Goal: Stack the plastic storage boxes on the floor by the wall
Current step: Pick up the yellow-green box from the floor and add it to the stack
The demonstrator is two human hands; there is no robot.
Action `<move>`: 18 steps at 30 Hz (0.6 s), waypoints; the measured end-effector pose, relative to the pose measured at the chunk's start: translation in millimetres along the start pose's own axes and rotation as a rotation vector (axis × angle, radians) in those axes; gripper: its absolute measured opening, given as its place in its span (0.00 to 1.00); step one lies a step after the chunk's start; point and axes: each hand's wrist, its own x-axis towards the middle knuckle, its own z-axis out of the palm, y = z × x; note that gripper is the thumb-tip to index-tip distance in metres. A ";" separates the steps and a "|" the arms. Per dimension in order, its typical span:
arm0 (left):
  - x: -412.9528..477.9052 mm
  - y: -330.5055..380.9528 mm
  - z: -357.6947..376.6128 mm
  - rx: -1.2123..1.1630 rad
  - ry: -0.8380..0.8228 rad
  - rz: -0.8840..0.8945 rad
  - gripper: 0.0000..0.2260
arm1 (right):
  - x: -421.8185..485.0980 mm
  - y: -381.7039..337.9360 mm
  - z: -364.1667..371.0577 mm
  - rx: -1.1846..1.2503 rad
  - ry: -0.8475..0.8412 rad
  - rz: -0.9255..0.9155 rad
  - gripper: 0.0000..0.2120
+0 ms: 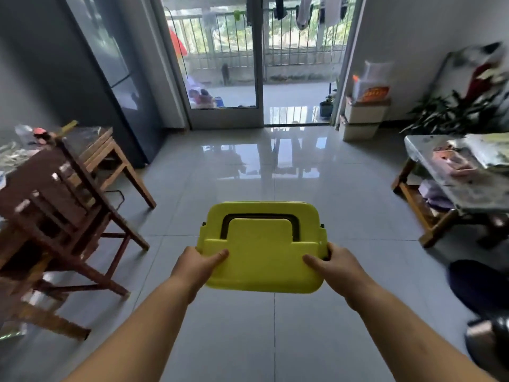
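My left hand (pixel 199 264) grips the left edge of a lime-green plastic box (pixel 263 250), thumb lying across its lid and the other fingers curled out of sight beneath; my right hand (pixel 334 264) does the same on the right edge. Both are closed on it firmly, and the box hangs in the air at the lower centre of the frame, well above the grey floor tiles (pixel 275 326). Its lid faces up at me, level, with a black carry handle (pixel 260 217) folded flat into the far half.

I judge I am in the carrying step: box lifted, not yet delivered. At the upper right, against the white wall beside the balcony door (pixel 224 64), two pale boxes (pixel 362 122) already sit one on top of the other on the floor, with some packets resting on the upper one. That looks like the stack to join, and it is well apart from me across open floor.

The next move calls for walking forward and to the right, keeping the box level, steering between the wooden chairs (pixel 68 216) at the left and the low table (pixel 454 188) at the right. Those packets may need shifting before my box can sit flat there.
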 end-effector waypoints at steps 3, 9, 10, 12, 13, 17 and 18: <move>46.8 47.7 39.7 0.011 -0.026 0.047 0.26 | 51.5 -14.1 -40.6 0.015 0.060 -0.007 0.20; 169.5 141.0 118.2 0.055 -0.071 0.077 0.26 | 179.4 -35.9 -114.2 0.034 0.156 0.003 0.18; 194.3 158.7 132.3 0.076 -0.066 0.082 0.26 | 202.4 -41.0 -126.0 0.043 0.174 0.006 0.18; 235.3 190.7 156.1 0.105 -0.068 0.084 0.27 | 240.6 -50.1 -145.3 0.055 0.199 0.016 0.18; 263.9 213.5 170.9 0.118 -0.082 0.086 0.27 | 268.2 -55.8 -159.8 0.067 0.224 0.024 0.18; 342.1 296.2 219.6 0.235 -0.126 0.119 0.28 | 346.2 -83.1 -208.5 0.065 0.304 0.058 0.18; 365.2 321.5 237.7 0.274 -0.146 0.135 0.28 | 371.7 -89.9 -227.3 0.068 0.333 0.072 0.18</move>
